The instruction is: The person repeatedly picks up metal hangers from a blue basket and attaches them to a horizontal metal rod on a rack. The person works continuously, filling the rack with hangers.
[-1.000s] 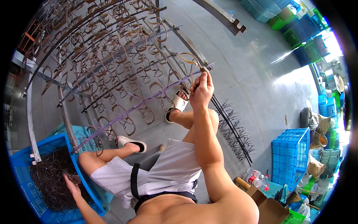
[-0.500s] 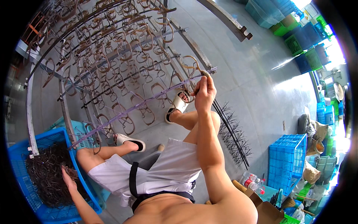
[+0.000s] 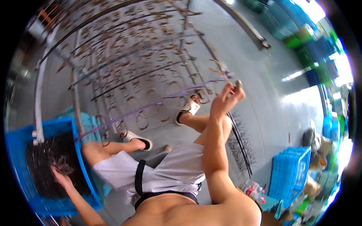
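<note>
My left hand (image 3: 63, 179) is inside a blue crate (image 3: 87, 177), above a heap of dark eyeglass frames (image 3: 45, 154). Some brownish frames (image 3: 66, 168) lie against its palm and seem held there; the fingers are partly hidden. My right hand (image 3: 227, 100) is raised just beyond the right end of a purple-wrapped rod (image 3: 166, 98), fingers apart with nothing visible between them. A fingertip wears a pale cover (image 3: 238, 83). A yellowish eyeglass frame (image 3: 215, 71) sits near that rod end. More frames hang along the rod, blurred by motion.
A metal rack (image 3: 39, 98) with several rods of hanging frames stands in front of my legs. Dark bristled rods (image 3: 240, 147) lie right of my knee. A second blue crate (image 3: 288, 173), plastic bottles (image 3: 255, 191) and stacked bins (image 3: 313, 49) are on the right.
My right hand has drawn away from the rod end to the right, its fingers parting from the frame there. My left hand has shifted left, deeper over the crate. The view has shifted and blurred.
</note>
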Tool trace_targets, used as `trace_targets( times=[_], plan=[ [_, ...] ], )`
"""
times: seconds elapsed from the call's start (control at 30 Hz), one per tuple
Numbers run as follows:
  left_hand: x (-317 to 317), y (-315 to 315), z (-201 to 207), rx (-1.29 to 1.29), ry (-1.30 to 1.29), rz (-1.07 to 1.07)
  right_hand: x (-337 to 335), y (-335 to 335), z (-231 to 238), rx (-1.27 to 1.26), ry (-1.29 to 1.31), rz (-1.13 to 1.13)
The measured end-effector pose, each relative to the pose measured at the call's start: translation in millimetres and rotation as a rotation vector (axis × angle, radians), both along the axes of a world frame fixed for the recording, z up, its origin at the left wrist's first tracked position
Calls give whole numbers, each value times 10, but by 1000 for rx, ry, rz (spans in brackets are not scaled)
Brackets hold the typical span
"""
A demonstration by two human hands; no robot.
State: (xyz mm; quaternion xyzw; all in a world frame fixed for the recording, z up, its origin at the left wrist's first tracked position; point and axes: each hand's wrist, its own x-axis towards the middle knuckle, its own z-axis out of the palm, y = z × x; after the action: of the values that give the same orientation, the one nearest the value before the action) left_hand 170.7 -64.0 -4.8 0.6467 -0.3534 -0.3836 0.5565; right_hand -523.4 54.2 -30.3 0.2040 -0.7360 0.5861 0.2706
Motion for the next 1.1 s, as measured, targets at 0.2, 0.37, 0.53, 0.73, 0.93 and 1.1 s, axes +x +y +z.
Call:
trace_targets(
  times=[0.2, 0.37, 0.53, 0.73, 0.93, 1.1],
  plan=[
    [-1431, 387, 654, -307, 354, -277, 1943, -156, 495, 62, -489, 1321],
    [-2139, 708, 710, -239, 522, -430, 2940, -379, 538, 232, -65, 1793],
    [-2063, 933, 645, -431, 228, -468, 3099, -467, 487, 178, -220, 1733],
    [-2201, 1073, 878, -480, 428, -663, 2877, -580, 621, 202, -159, 1715],
    [-2582, 1107, 492, -638, 129, -862, 2892, 84, 371, 144, -944, 1650],
    [-2978, 1142, 370, -347, 339, -985, 2278, 168, 503, -260, -936, 1214]
  ],
)
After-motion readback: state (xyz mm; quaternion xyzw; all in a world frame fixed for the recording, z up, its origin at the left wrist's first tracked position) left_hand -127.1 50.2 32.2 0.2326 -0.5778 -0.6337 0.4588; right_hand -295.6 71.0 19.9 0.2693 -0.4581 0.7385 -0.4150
